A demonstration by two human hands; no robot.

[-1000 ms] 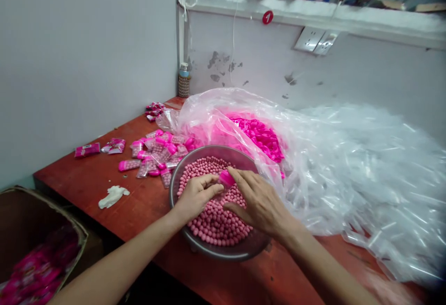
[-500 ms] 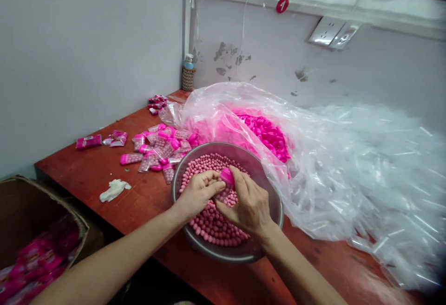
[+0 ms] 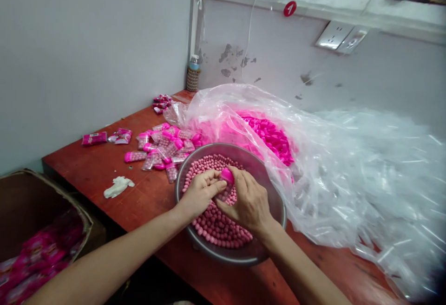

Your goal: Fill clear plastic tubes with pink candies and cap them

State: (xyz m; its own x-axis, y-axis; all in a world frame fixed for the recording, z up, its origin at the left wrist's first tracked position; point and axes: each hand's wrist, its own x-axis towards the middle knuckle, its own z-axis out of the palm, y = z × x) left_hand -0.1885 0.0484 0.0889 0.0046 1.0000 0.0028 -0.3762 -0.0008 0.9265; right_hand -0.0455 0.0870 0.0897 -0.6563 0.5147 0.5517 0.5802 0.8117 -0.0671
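your left fingers (image 3: 218, 186) pinch, and right fingers (image 3: 239, 180) loosely clasp, the capped tube (image 3: 226, 192) over the bowl (image 3: 274, 203); likely light, stiff and slick, it grips best below its cap (image 3: 227, 175).

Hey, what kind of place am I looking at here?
Probably a small packing workshop: a basin of pink beads, filled pink-capped tubes, and a bag of clear tubes.

Displaying bright pink on the cap (image 3: 227, 175), dusty pink in the beads (image 3: 218, 226), dark grey around the basin (image 3: 240, 261); showing red across the surface (image 3: 90, 168).
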